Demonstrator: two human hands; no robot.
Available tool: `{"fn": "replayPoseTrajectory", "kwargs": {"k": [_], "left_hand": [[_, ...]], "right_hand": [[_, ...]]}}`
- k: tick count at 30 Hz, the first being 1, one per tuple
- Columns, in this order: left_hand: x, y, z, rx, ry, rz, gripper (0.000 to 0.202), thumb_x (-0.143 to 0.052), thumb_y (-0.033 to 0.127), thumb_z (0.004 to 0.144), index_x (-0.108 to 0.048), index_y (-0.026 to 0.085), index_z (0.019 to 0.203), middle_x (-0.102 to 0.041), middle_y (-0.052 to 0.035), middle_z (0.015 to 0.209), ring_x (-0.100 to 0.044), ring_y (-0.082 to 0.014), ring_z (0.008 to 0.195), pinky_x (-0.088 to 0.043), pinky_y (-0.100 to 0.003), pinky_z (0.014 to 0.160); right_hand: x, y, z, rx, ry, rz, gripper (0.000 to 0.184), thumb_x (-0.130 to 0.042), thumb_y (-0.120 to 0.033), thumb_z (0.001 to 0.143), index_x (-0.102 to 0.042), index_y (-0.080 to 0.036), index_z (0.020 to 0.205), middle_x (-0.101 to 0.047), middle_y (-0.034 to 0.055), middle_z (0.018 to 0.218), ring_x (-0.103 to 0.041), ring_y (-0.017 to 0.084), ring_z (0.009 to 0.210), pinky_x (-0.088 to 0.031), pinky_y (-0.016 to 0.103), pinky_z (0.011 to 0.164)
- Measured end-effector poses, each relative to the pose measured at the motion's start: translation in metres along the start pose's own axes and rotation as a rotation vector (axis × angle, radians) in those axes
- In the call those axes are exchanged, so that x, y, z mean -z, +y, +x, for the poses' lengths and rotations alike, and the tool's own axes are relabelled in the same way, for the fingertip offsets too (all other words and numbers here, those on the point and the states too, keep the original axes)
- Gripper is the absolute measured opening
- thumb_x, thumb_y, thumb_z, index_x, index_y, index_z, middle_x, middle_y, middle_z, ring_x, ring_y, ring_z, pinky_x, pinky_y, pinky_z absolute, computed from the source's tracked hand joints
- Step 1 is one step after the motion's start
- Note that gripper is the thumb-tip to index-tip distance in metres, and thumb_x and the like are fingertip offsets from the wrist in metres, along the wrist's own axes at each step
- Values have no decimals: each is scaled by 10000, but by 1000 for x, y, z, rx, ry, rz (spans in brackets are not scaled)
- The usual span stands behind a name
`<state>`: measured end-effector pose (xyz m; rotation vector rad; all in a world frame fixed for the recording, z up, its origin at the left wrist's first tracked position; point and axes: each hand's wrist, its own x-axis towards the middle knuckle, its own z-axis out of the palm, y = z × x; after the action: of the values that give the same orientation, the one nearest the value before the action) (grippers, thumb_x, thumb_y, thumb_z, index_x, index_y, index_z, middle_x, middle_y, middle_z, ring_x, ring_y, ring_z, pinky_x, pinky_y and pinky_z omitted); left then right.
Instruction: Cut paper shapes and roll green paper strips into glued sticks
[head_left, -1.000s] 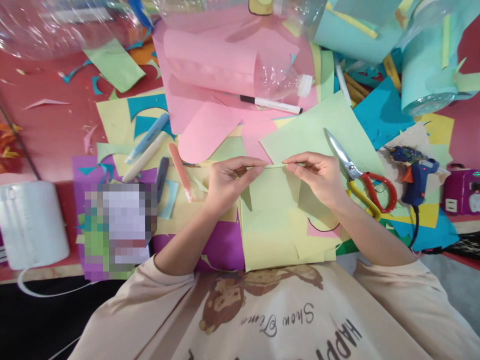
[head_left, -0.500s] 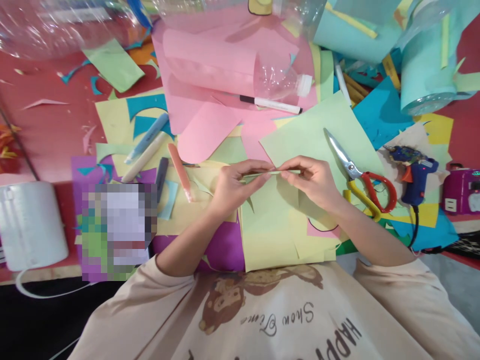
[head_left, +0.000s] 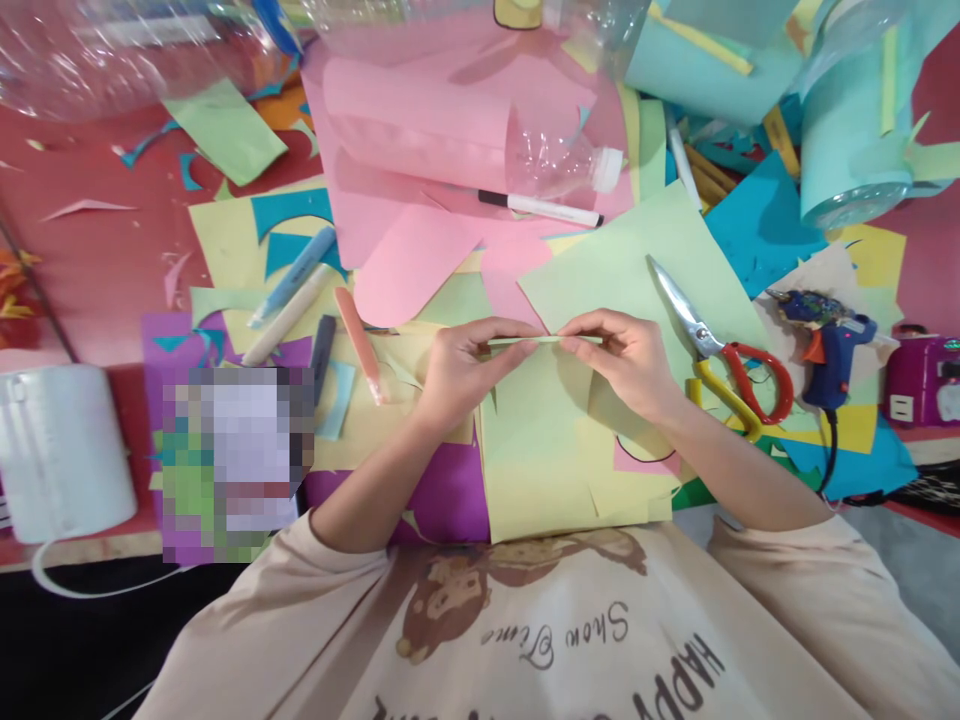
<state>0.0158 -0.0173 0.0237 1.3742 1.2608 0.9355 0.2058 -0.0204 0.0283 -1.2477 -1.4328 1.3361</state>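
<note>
1. While the left hand [head_left: 471, 365] and the right hand [head_left: 621, 358] are close together at the centre, each one pinches a thin piece of pale green paper [head_left: 550, 340] between thumb and fingers.
2. This seems to be a step of folding or rolling, but I cannot tell which, because the piece is seen almost edge-on.
3. In my judgement, the next move calls for light, even pressure from both thumbs, so that the paper does not bend crookedly.
4. Beneath it are pale yellow sheets [head_left: 570, 490], which look flat, matte and smooth.
5. Beside the right hand lie the scissors [head_left: 703, 338], with shiny, pointed metal blades and curved red and yellow handles.
6. Farther forward, a clear plastic bottle [head_left: 551, 160] lies on its side, its body wrapped in pink paper [head_left: 420, 125], like a smooth tube.
</note>
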Motion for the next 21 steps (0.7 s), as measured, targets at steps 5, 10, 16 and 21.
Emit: {"fn": "replayPoseTrajectory", "kwargs": {"k": [5,10,16,21], "left_hand": [[1,-1,0,-14,22,32,155,-704,311,744,-755,184,816,-758,-31,808,-696,-145,732,-544,-194,626],[0,1,0,1,41,68,136,-693,292,735,-758,189,795,-754,-21,780,-682,-138,690,-528,-193,588],[1,3,0,4,66,59,146,-687,292,744,-761,192,820,-734,-20,740,-544,-71,496,-397,-179,431],[3,-3,2,-18,118,-19,172,-701,333,744,-764,199,833,-715,-15,732,-389,-32,429,-305,-190,408]], "right_hand": [[0,0,0,-5,2,-10,93,-681,-296,794,-712,-210,813,-710,-7,805,-636,106,737,-506,222,643],[1,0,-1,-15,4,-21,97,-682,-298,792,-719,-210,812,-706,-8,781,-614,96,681,-495,216,604],[2,-1,-1,-38,26,-17,129,-689,-327,782,-720,-214,836,-707,-5,792,-595,87,626,-485,216,567],[3,-1,0,-60,99,9,127,-701,-324,768,-713,-216,834,-701,-2,776,-619,107,665,-508,237,598]]}}
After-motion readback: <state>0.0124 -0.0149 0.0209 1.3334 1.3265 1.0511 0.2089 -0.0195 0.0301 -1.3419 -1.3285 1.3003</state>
